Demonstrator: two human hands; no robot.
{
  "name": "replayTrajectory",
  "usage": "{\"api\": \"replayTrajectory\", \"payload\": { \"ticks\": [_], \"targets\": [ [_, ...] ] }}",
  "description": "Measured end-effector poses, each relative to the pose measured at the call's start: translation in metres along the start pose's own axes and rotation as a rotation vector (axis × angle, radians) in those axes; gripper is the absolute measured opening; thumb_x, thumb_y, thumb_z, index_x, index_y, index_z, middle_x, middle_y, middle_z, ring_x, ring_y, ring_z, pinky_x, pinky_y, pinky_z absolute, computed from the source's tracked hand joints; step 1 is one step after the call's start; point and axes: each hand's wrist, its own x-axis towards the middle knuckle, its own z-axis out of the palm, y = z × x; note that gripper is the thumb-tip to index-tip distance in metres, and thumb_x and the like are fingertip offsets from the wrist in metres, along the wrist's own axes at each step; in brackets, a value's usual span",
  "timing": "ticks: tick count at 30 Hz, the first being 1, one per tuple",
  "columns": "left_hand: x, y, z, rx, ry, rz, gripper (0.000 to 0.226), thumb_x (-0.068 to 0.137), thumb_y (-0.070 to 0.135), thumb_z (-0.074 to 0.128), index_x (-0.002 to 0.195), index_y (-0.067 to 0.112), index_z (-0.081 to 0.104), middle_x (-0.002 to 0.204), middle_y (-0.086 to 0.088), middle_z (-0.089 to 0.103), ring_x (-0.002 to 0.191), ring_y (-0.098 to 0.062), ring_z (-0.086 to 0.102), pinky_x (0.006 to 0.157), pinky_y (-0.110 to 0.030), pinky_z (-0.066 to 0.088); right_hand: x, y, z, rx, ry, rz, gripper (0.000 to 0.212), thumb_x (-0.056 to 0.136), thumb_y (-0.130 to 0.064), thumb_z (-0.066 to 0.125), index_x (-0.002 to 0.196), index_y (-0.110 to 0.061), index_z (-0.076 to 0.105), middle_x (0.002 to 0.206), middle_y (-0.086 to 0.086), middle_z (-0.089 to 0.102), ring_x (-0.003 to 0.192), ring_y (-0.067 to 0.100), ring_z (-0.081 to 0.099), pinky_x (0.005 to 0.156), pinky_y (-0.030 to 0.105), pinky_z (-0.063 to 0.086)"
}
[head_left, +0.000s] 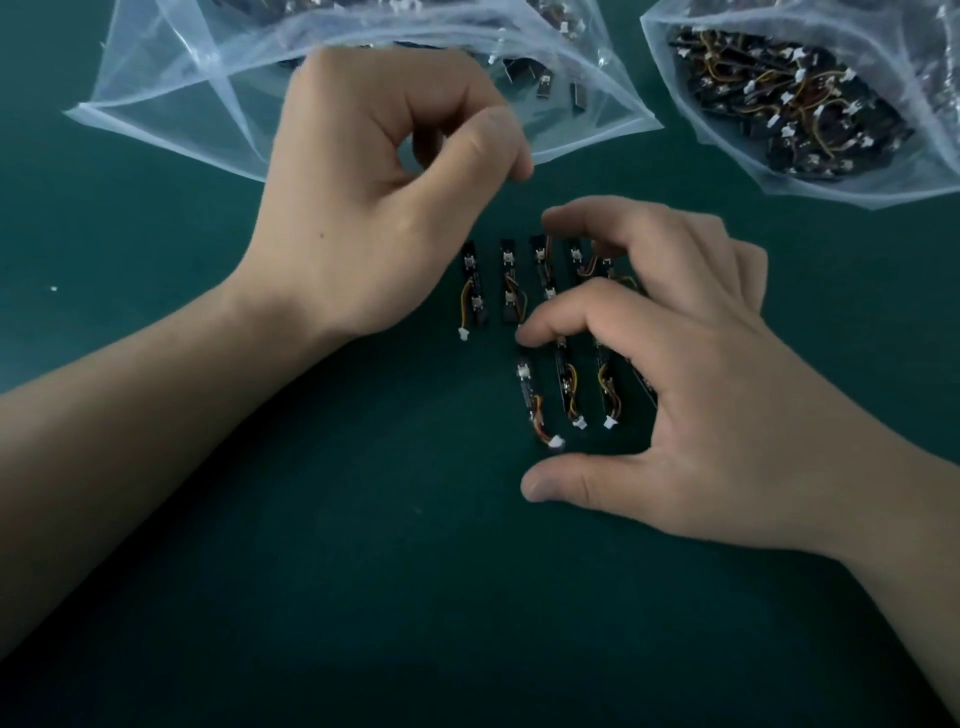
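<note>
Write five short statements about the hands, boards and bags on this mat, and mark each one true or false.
1. Small circuit boards lie in two rows on the green mat. True.
2. The upper-right plastic bag is empty. False: it holds a heap of wired boards.
3. The right hand arches over the rows with its fingers spread. True.
4. The left hand lies flat with straight fingers. False: its fingers are curled, thumb near forefinger, over the edge of the upper-left plastic bag.
5. The boards' wires end in red connectors. False: the connectors are white.
</note>
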Motion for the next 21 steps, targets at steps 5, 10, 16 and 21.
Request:
{"api": "replayTrajectory", "payload": {
  "ticks": [5,10,16,21],
  "targets": [
    [0.007,0.002,0.000,0.204,0.060,0.087,0.024,0.094,0.007,0.057,0.100,0.010,0.079,0.100,0.011,0.072,0.102,-0.007,0.068,0.100,-0.038,0.050,-0.001,0.003,-0.003,0.026,0.041,-0.034,0.058,0.077,-0.079,0.069,0.116,-0.035,0.066,0.157,-0.008,0.036,0.145,0.011,0.026,0.116,0.032,0.013],
    [0.011,-0.001,-0.002,0.395,0.061,-0.033,0.039,0.092,0.026,0.053,0.124,0.023,0.074,0.128,0.017,0.065,0.132,-0.009,0.055,0.121,-0.039,0.028,-0.002,0.005,-0.003,-0.005,0.045,-0.104,0.044,0.085,-0.067,0.070,0.113,-0.034,0.073,0.155,-0.004,0.042,0.143,0.017,0.033,0.112,0.035,0.016],
    [0.011,-0.011,-0.001,0.687,-0.119,-0.227,0.050,0.099,0.043,0.046,0.141,0.019,0.057,0.144,-0.007,0.057,0.141,-0.028,0.043,0.120,-0.046,0.020,-0.002,0.008,-0.007,0.010,0.227,-0.092,0.034,0.093,-0.055,0.065,0.112,-0.028,0.073,0.145,-0.007,0.052,0.135,0.016,0.043,0.108,0.035,0.022],
    [0.010,-0.016,0.000,0.753,-0.164,-0.233,0.055,0.100,0.053,0.040,0.141,0.019,0.056,0.146,-0.008,0.054,0.142,-0.031,0.041,0.120,-0.050,0.018,-0.002,0.010,-0.007,0.000,0.264,-0.111,0.025,0.095,-0.048,0.066,0.103,-0.026,0.076,0.140,-0.005,0.058,0.130,0.017,0.048,0.107,0.037,0.025]
  ]
}}
